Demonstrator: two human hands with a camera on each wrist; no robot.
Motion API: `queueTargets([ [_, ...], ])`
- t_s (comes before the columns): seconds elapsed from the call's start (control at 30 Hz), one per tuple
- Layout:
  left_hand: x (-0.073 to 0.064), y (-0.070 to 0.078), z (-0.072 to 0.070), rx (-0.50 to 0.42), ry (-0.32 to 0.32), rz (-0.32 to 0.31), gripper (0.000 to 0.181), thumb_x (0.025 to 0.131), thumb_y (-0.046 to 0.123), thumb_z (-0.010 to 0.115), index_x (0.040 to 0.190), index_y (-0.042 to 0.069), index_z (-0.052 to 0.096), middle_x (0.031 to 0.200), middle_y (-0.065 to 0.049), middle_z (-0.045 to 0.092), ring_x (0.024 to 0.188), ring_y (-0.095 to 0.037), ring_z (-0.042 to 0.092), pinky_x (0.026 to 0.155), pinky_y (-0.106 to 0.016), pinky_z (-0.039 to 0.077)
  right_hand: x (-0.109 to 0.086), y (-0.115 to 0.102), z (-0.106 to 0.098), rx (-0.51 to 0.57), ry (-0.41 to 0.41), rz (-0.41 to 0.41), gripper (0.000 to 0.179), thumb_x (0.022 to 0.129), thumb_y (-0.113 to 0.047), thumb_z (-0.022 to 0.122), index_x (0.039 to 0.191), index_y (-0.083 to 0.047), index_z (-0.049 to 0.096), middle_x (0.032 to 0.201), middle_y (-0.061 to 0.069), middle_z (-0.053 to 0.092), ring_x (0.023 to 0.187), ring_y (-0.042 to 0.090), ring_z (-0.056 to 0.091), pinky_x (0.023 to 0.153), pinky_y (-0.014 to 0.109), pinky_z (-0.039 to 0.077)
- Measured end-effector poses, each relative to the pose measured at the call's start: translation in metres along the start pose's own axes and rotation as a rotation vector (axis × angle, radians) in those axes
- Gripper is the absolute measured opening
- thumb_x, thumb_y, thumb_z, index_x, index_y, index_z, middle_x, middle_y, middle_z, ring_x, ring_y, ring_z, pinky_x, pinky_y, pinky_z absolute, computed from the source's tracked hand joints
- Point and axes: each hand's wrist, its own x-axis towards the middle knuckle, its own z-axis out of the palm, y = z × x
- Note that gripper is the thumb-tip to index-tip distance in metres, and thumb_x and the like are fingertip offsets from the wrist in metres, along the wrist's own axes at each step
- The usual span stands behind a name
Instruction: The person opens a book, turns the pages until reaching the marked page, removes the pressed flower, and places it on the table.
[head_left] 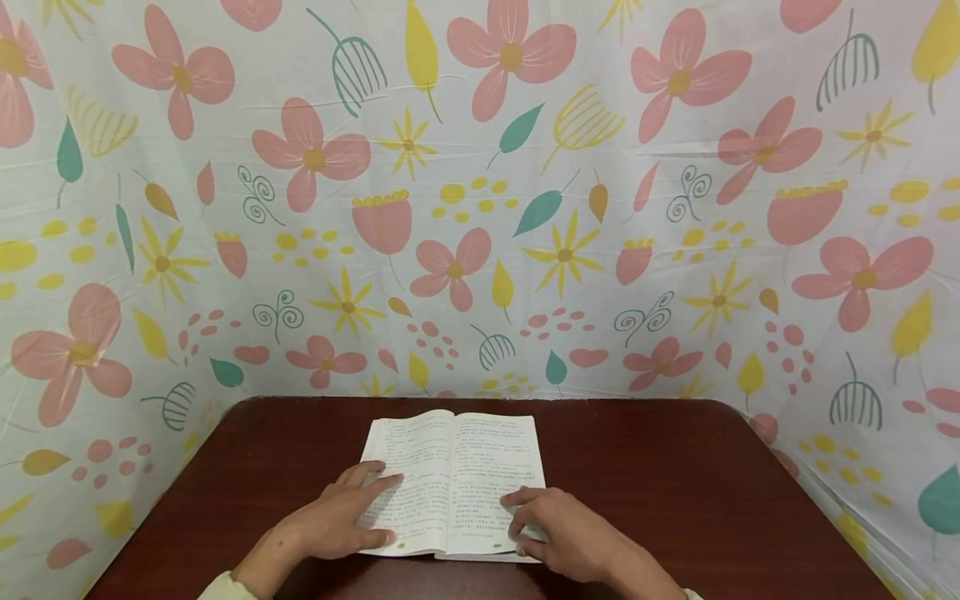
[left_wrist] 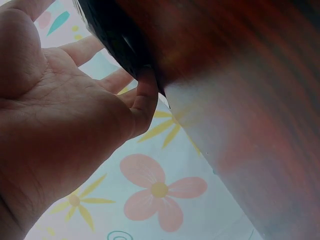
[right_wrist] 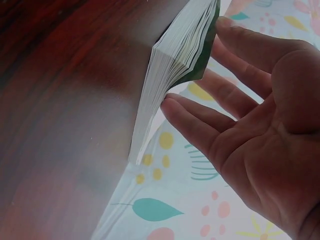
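Note:
An open book (head_left: pixel 453 467) with printed text lies flat on the dark red-brown table (head_left: pixel 675 483), near its front edge. My left hand (head_left: pixel 337 521) rests palm-down on the left page with its fingers straight. In the left wrist view the left hand (left_wrist: pixel 65 115) shows an open palm, its fingertips against a dark edge. My right hand (head_left: pixel 558 533) lies on the lower corner of the right page. In the right wrist view the right hand (right_wrist: pixel 250 115) has straight fingers touching the fanned page edges of the book (right_wrist: pixel 175 65). Neither hand grips anything.
A white cloth (head_left: pixel 480 208) printed with pink flowers, yellow stars and teal leaves hangs behind the table and along both sides. The table's rounded far corners sit close to this cloth. Bare tabletop stretches left and right of the book.

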Motion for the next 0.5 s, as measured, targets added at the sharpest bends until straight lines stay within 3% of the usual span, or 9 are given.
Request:
queueTargets([
  [0.2,-0.0001,-0.0001,-0.0005,0.003,-0.008,-0.003,0.076,0.087,0.052,0.071,0.151,0.022,0.044,0.157,-0.011,0.028,0.144,-0.034,0.026,0.107,-0.065,0.029,0.0000,-0.0012,0.0005,-0.011,0.033,-0.037,0.023,0.090,-0.001,0.068,0.086,-0.024,0.072,0.126,0.003,0.066,0.117,0.020,0.063,0.078,0.020,0.052],
  [0.37,0.0001,-0.0004,-0.0006,0.003,-0.003,0.002,0.076,0.087,0.052,0.071,0.151,0.022,0.044,0.157,-0.011,0.029,0.143,-0.034,0.027,0.106,-0.064,0.030,-0.0004,-0.0014,0.0023,-0.057,0.127,-0.042,0.025,0.086,0.004,0.067,0.086,-0.020,0.070,0.120,0.002,0.066,0.117,0.021,0.062,0.083,0.025,0.053],
  [0.43,0.0002,-0.0006,-0.0006,0.002,-0.001,0.004,0.076,0.086,0.051,0.071,0.151,0.022,0.045,0.156,-0.011,0.029,0.143,-0.034,0.027,0.106,-0.064,0.030,-0.0001,-0.0014,0.0032,-0.081,0.189,0.019,0.021,0.085,0.001,0.069,0.099,-0.015,0.069,0.131,0.008,0.060,0.118,0.024,0.060,0.082,0.027,0.052],
  [0.5,0.0004,-0.0007,-0.0005,0.004,-0.002,0.002,0.076,0.086,0.051,0.072,0.151,0.022,0.045,0.156,-0.011,0.029,0.143,-0.034,0.027,0.106,-0.064,0.030,0.0002,-0.0022,0.0040,-0.075,0.253,0.130,0.041,0.084,-0.005,0.073,0.123,-0.006,0.062,0.147,0.014,0.047,0.122,0.026,0.056,0.078,0.029,0.050],
])
